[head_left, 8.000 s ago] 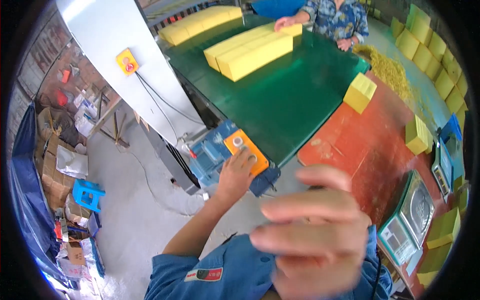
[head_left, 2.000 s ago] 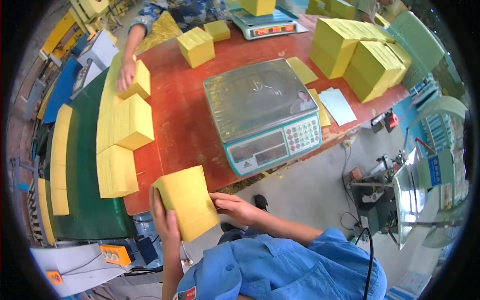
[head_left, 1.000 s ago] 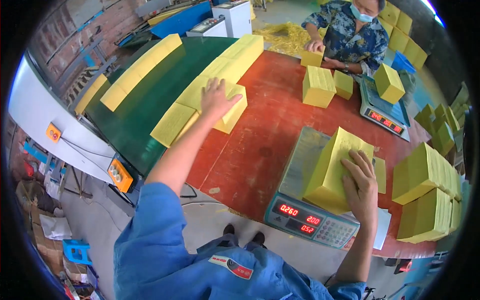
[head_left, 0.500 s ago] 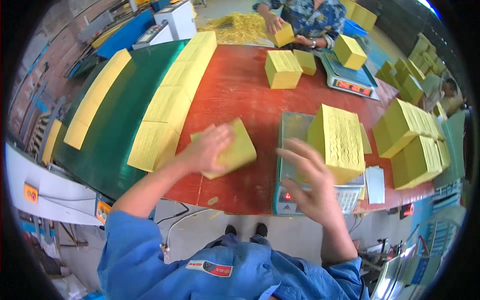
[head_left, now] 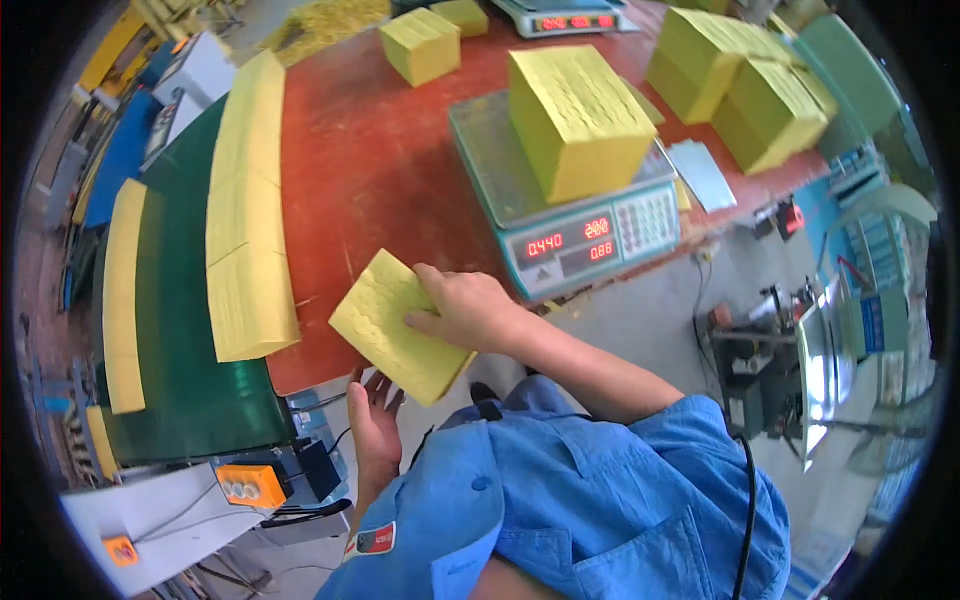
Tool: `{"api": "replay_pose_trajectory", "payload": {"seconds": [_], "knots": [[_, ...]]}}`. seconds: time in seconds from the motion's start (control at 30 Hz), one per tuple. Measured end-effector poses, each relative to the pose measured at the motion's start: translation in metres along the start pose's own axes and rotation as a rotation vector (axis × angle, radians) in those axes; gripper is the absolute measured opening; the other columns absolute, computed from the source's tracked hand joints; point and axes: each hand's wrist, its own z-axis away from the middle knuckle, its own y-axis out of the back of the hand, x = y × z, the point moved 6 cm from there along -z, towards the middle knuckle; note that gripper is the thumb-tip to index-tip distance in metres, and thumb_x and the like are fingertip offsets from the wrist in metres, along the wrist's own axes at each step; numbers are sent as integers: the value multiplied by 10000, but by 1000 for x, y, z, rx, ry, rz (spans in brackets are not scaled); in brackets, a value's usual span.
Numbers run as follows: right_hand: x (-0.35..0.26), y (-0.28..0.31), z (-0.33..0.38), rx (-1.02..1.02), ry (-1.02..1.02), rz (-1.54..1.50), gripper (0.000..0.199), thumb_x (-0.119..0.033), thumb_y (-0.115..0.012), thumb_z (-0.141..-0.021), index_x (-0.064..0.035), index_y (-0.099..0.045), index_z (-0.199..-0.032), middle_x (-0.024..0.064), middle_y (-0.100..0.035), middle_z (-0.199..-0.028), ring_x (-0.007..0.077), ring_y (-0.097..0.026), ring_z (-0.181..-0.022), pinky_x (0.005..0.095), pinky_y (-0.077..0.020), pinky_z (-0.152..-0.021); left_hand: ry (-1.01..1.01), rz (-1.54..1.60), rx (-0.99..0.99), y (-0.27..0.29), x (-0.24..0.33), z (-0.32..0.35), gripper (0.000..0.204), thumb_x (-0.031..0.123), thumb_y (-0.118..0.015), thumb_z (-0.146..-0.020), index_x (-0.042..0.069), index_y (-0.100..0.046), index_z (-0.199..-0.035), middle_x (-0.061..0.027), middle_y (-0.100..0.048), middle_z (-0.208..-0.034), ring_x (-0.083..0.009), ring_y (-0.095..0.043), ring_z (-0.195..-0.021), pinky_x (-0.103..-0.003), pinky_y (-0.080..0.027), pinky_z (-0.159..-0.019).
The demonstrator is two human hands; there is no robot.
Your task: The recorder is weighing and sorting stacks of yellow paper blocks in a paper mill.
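Observation:
A stack of embossed yellow paper [head_left: 390, 330] is tilted at the near edge of the red tabletop. My right hand [head_left: 468, 308] grips its right side, with the thumb on the top face. Below its lower left edge, my left hand [head_left: 376, 422] is open, palm up and fingers apart; whether a fingertip touches the paper I cannot tell. To the right, a taller block of yellow paper [head_left: 580, 120] stands on a scale [head_left: 490, 165] with a lit red display.
On the left, a long row of yellow paper stacks [head_left: 245, 210] and a thinner row [head_left: 125, 300] lie on a green belt [head_left: 185, 330]. More yellow blocks [head_left: 770, 110] sit at the right. A second scale [head_left: 560, 20] and a small block [head_left: 420, 48] are farther back.
My view has shifted right and down. My right hand has left the scale's side and taken hold of the yellow paper stack. My left hand has come off its top to below its edge.

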Motion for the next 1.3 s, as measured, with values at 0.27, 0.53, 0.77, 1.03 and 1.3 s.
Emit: {"api": "replay_pose_trajectory", "payload": {"seconds": [0.27,0.53,0.77,1.03,1.3], "knots": [[7,-30,47,197,-36,-96,729,-419,-647,-849,44,-399,-1354,272,-609,-1137,394,-639,-986,451,-522,-831,98,143,-197,-30,-1,7,595,389,-430,-1004,173,-219,-1517,-98,-339,-1498,-270,-375,-1357,-442,-326,-1112],[92,-82,65,-38,-74,-876,802,-559,-600,-887,76,-451,-1355,232,-488,-1384,314,-521,-1239,403,-408,-1040,161,191,-111,-40,2,21,561,391,-435,-1003,81,-334,-1459,-122,-450,-1426,-271,-466,-1293,-422,-396,-1066],[78,-60,75,-209,18,-1100,880,-545,-620,-888,75,-320,-1437,263,-434,-1413,309,-423,-1321,401,-352,-1088,127,60,7,-75,15,49,578,410,-420,-1007,57,-342,-1457,-128,-456,-1432,-271,-476,-1294,-421,-412,-1050],[71,209,111,141,263,-860,814,-509,-656,-880,78,-405,-1385,217,-561,-1271,247,-547,-1174,385,-462,-967,-161,-68,-370,-295,159,29,562,327,-483,-990,18,-343,-1439,-175,-477,-1395,-267,-529,-1242,-430,-466,-1020],[129,312,67,279,125,-944,669,-578,-541,-922,6,-576,-1246,116,-624,-1165,196,-579,-1048,345,-473,-864,-200,-427,-546,-432,178,-82,736,644,-542,-858,136,-484,-1387,-72,-563,-1312,-185,-523,-1177,-358,-436,-906]]}}
